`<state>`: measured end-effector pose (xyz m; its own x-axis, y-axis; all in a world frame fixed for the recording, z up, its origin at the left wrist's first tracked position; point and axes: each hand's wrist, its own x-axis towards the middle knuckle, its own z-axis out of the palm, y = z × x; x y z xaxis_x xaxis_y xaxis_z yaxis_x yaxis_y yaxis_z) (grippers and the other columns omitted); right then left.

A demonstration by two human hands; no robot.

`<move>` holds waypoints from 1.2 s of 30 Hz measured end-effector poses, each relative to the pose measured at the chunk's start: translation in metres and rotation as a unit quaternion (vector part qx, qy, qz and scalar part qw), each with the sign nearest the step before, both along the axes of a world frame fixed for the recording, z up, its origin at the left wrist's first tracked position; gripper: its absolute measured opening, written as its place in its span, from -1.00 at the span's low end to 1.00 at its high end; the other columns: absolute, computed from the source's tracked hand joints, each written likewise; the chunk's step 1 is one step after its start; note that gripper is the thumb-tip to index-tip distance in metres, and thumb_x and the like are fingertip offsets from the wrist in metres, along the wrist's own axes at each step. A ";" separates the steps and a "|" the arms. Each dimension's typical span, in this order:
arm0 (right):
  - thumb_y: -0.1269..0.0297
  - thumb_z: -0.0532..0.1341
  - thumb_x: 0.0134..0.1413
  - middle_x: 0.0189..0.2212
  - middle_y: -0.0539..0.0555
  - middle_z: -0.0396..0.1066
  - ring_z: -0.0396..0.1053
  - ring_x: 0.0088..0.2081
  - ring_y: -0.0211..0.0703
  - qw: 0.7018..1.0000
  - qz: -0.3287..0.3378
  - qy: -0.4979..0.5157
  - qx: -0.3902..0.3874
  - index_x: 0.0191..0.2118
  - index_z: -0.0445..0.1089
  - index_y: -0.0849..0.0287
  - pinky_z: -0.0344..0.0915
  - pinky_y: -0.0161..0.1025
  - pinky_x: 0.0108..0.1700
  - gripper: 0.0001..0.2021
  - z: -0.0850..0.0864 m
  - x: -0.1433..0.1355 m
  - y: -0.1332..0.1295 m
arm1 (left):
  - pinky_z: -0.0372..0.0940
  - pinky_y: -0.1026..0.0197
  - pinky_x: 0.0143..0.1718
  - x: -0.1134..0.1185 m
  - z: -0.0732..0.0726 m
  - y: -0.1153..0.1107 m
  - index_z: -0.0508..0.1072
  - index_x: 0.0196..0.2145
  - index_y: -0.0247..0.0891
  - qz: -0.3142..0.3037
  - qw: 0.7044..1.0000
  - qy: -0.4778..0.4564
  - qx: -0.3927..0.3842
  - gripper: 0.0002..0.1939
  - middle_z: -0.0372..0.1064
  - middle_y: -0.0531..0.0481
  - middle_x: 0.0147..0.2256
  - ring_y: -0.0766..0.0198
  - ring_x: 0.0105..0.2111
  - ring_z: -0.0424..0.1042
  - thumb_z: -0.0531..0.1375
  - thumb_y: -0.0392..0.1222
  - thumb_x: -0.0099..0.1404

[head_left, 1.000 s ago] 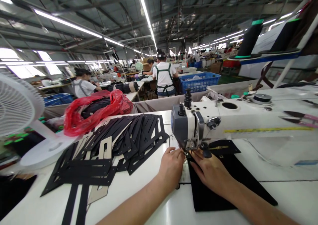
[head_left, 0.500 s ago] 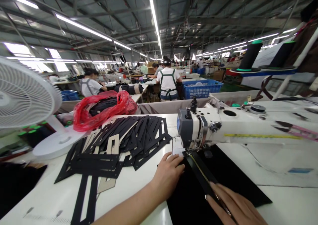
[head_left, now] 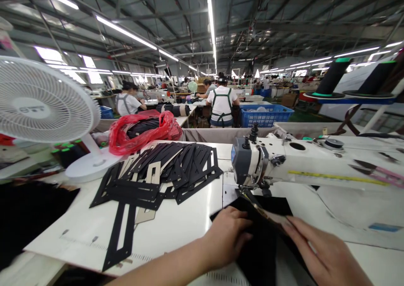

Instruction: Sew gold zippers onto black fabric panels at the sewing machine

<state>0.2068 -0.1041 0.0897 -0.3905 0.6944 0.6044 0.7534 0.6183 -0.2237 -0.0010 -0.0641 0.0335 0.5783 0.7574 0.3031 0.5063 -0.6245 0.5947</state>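
A black fabric panel (head_left: 260, 252) lies on the white table under the sewing machine head (head_left: 249, 160). My left hand (head_left: 229, 235) is closed on the panel's left side, fingers curled, thumb tucked toward them. From the presser foot a black zipper strip (head_left: 257, 207) with gold-coloured teeth runs toward me, raised at its near end. My right hand (head_left: 325, 250) is closed on that end, thumb and fingers pinching it; part of the strip is hidden and blurred there. The panel's right part is folded or lifted beside the right hand.
Black slotted frame pieces (head_left: 176, 164) lie piled at left, near a red plastic bag (head_left: 142, 132) and a white fan (head_left: 44, 105). Pink-handled snips (head_left: 378, 172) rest on the machine arm. Thread cones (head_left: 334, 78) stand at upper right. Other people work farther back.
My left hand has moved nearer to me and curled its fingers. The right hand has moved up and right, raising the zipper's end. The panel has shifted and creased, and the view has turned slightly left.
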 end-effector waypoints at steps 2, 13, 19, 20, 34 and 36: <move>0.28 -0.01 0.21 -0.48 0.00 0.47 0.44 -0.49 -0.25 0.999 -0.005 0.026 -0.021 -0.30 0.38 0.13 0.34 -0.44 -0.47 -0.77 0.020 -0.002 0.015 | 0.33 0.20 -0.16 0.015 0.003 -0.003 0.43 -0.10 -0.23 -0.027 0.991 -0.110 -0.077 -0.73 0.45 -0.02 -0.18 0.23 -0.20 0.42 0.14 -0.38 0.24; 0.31 -0.02 0.22 -0.42 -0.02 0.44 0.43 -0.40 -0.26 0.998 0.051 -0.005 -0.041 -0.28 0.32 0.10 0.33 -0.39 -0.37 -0.82 0.027 -0.003 0.026 | 0.25 0.18 -0.27 0.020 0.006 0.027 0.45 -0.27 -0.20 0.077 0.968 -0.141 0.194 -0.89 0.42 0.00 -0.29 0.20 -0.29 0.38 0.23 -0.25 0.20; 0.29 -0.03 0.23 -0.42 -0.03 0.43 0.43 -0.38 -0.28 1.000 0.009 0.015 -0.022 -0.23 0.32 0.10 0.36 -0.41 -0.33 -0.81 0.022 -0.006 0.021 | 0.17 0.20 -0.34 0.019 0.009 0.018 0.40 -0.29 -0.22 0.076 0.949 -0.124 0.281 -0.95 0.41 0.01 -0.35 0.25 -0.36 0.35 0.16 -0.22 0.28; 0.29 -0.04 0.23 -0.44 -0.03 0.42 0.43 -0.39 -0.29 0.999 0.005 0.020 -0.029 -0.25 0.32 0.10 0.36 -0.41 -0.35 -0.80 0.022 -0.006 0.020 | 0.15 0.20 -0.34 0.019 0.009 0.017 0.39 -0.28 -0.22 0.072 0.947 -0.118 0.289 -0.95 0.41 0.01 -0.35 0.25 -0.36 0.34 0.15 -0.23 0.29; 0.39 -0.04 0.17 -0.43 0.01 0.44 0.42 -0.41 -0.21 0.997 0.023 -0.004 0.069 -0.30 0.33 0.09 0.41 -0.31 -0.37 -0.78 0.031 -0.008 0.023 | 0.18 0.17 -0.29 0.026 0.007 0.023 0.40 -0.29 -0.20 0.064 0.964 -0.088 0.241 -0.94 0.39 0.01 -0.30 0.21 -0.29 0.32 0.15 -0.20 0.27; 0.39 -0.02 0.16 -0.39 0.05 0.44 0.42 -0.37 -0.15 0.992 0.007 -0.018 0.128 -0.27 0.34 0.11 0.40 -0.24 -0.33 -0.80 0.031 -0.011 0.019 | 0.19 0.16 -0.30 0.026 0.005 0.024 0.40 -0.29 -0.21 0.066 0.966 -0.070 0.242 -0.94 0.42 0.01 -0.31 0.20 -0.30 0.34 0.15 -0.22 0.26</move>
<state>0.1959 -0.0851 0.1204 -0.4246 0.5136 0.7456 0.7485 0.6625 -0.0301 0.0254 -0.0399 0.0388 0.4146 0.5721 0.7076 0.5367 -0.7818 0.3176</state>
